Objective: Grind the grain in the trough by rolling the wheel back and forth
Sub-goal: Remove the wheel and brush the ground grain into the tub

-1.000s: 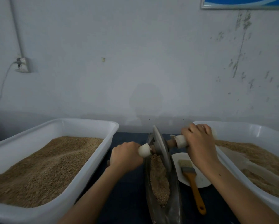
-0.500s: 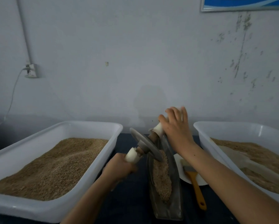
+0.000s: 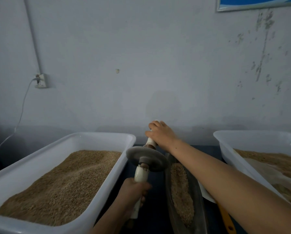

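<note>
Pale plastered wall (image 3: 158, 65), stained at right; socket (image 3: 41, 81) with cord at left; dark bench (image 3: 156, 191) below.

Left tub (image 3: 97, 196), white plastic, along left edge of bench: filled with grain.
Right tub (image 3: 225, 149), white plastic, along right edge: grain, part covered.
Trough (image 3: 200, 196), dark, narrow, boat-shaped, mid-bench between tubs, running front to back: grain in trough (image 3: 180, 186) heaped along its length.
Wheel (image 3: 147, 158), grey disc on axle (image 3: 141, 174) with pale end sleeves: lifted clear of trough, tipped nearly flat, hanging above gap between left tub and trough. Not on grain.
Left hand (image 3: 133, 190): grip curled round near end of axle.
Right hand (image 3: 161, 134): grip wrapped over far end of axle.
Plate (image 3: 207, 195) and brush handle (image 3: 225, 217), yellow, right of trough, largely hidden by forearm.

Handling, judged: disc probably stone or metal, heavy, rigid, thin-rimmed; likely to tip unless both axle ends are held level. Hold by sleeves only, never rim. Grain loose, apt to spill over trough sides.
</note>
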